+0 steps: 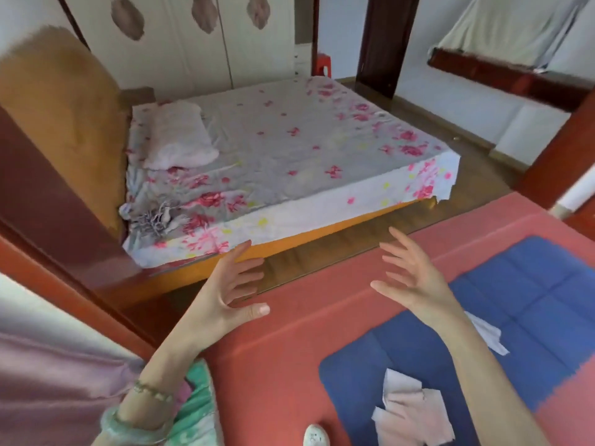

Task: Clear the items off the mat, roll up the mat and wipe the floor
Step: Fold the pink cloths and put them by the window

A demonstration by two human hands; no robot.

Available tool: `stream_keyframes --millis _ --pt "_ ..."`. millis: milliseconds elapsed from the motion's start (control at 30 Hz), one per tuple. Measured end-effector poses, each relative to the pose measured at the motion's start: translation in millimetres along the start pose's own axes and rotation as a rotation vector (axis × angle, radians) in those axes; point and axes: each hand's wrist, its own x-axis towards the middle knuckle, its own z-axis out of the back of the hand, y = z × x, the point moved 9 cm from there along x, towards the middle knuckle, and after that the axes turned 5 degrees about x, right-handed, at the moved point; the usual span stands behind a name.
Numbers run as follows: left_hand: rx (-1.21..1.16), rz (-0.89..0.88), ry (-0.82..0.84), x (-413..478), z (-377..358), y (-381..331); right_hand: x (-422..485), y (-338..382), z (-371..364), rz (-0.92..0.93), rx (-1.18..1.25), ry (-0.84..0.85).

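Head view, left to right: the left hand [230, 292] and right hand [410, 278] hover empty, fingers spread, above the far edge of the red mat [283, 358]. Pale cloths [409, 413] lie on a blue pad [515, 317] below the right forearm, nearer that hand.

A matt red foam mat [289, 365] carries a quilted blue pad [515, 317] strewn with crumpled paper tissues [409, 410]; beyond the mat, a wrinkled floral cotton sheet [289, 149] meets glossy wooden flooring [322, 249].
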Motion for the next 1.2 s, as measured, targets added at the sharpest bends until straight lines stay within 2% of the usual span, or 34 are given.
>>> stream_keyframes --millis 200,567,900,1200 --pt "0.011 -0.009 0.056 112.4 -32.4 -3.8 64.8 -17.1 63.2 -0.011 -0.006 -0.114" --pt "-0.04 -0.004 0.282 287.4 -95.4 27.7 139.2 -63.0 148.8 -0.116 -0.033 -0.362" --pt "-0.042 -0.087 0.688 497.7 -165.3 23.8 220.5 -84.8 204.6 -0.207 -0.027 -0.757" --pt "0.005 -0.188 1.083 572.6 -262.2 -0.4 219.6 -87.8 240.3 -0.274 0.008 -1.078"
